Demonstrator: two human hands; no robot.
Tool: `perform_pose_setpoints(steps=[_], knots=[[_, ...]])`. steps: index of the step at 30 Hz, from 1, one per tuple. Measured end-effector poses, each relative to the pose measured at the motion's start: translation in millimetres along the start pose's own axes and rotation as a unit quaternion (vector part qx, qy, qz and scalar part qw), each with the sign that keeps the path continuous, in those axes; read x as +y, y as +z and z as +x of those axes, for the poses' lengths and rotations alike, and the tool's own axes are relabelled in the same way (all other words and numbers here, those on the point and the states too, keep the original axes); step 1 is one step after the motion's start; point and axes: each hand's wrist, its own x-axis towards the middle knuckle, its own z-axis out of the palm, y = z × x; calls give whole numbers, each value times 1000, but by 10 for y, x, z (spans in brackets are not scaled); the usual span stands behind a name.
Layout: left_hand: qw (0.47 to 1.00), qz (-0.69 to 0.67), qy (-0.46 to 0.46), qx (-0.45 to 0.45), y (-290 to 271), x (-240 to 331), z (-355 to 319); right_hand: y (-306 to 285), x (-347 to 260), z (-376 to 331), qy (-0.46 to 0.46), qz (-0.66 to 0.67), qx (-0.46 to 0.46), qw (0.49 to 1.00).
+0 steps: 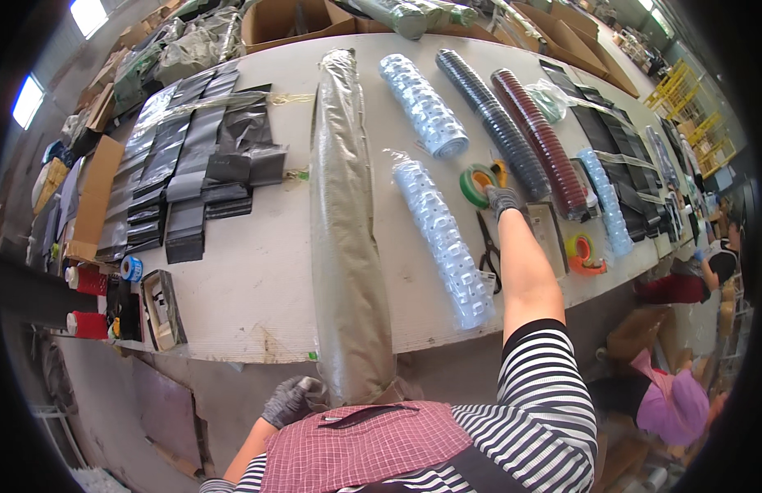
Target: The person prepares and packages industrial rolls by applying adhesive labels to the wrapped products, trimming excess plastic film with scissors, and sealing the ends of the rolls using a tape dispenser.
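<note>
A long olive-grey wrapped roll (348,222) lies lengthwise across the table, its near end hanging over the front edge against my body. Beside that end is my left hand (294,400), in a grey glove, fingers curled; whatever they grip is hidden. My right hand (503,200), also gloved, reaches forward and closes on a tape dispenser with a yellow-orange handle and green tape (473,187). Black scissors (489,251) lie just nearer than it. To the left of the scissors rests a light-blue patterned plastic roll (444,242), and a second blue roll (424,105) lies farther back.
Dark ribbed roll (492,119) and maroon roll (541,144) lie beyond my right hand. A red-and-yellow tape dispenser (584,254) sits near the right edge. Flat black bags (184,164) are stacked left. Cardboard boxes (295,23) stand behind; other people work at right.
</note>
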Motion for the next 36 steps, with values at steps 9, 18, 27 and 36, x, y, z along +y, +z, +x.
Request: perform_pose_setpoints(steps=[9,18,27,36], knots=[[964,99,248,8,380,1327,-52,-651,-391,-1918,-251,426,-202,845],[937,58,182,-293,1063,1942,24,-1022,-422,-4077,-609,41,-123,782],[924,6,116,-364,832,1434,-429,-1187,-230,-4697,-568,-26,-316,760],[986,110,70,-102,-346,705,-773,-1270,800,-4277,-523,-119,-294,791]])
